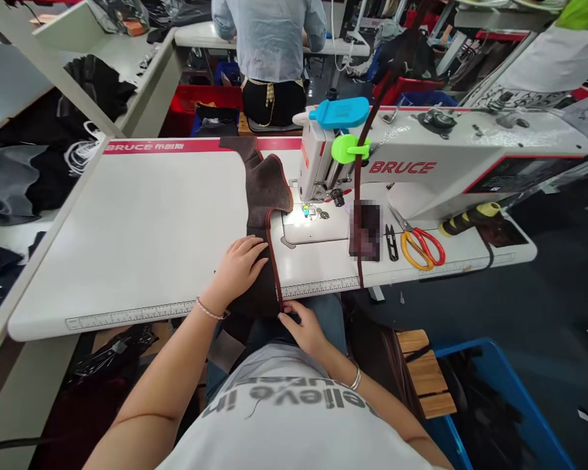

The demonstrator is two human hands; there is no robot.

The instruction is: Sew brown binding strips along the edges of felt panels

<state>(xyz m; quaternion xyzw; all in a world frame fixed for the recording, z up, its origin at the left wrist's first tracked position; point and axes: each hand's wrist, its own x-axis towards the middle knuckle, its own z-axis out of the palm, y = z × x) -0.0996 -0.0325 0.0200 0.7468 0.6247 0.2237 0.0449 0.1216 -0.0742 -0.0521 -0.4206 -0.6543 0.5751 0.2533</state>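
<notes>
A dark brown fabric piece [267,186] with a red-trimmed edge lies across the sewing table, left of the needle, its near end hanging over the front edge. My left hand [240,269] rests flat on this piece, fingers stretched out. At the table's front edge my right hand [304,329] pinches the red-trimmed edge of the same fabric between thumb and fingers. The sewing machine [402,156] stands just beyond and to the right, its lamp lighting the needle area. A long dark red strip [358,189] hangs down in front of the machine.
Right of the needle lie a blurred dark rectangle [365,230], black thread snips [391,243] and scissors [424,248] with orange and red handles. A thread cone [470,219] lies farther right. A blue bin [514,398] stands at lower right. Another person [273,46] sits ahead.
</notes>
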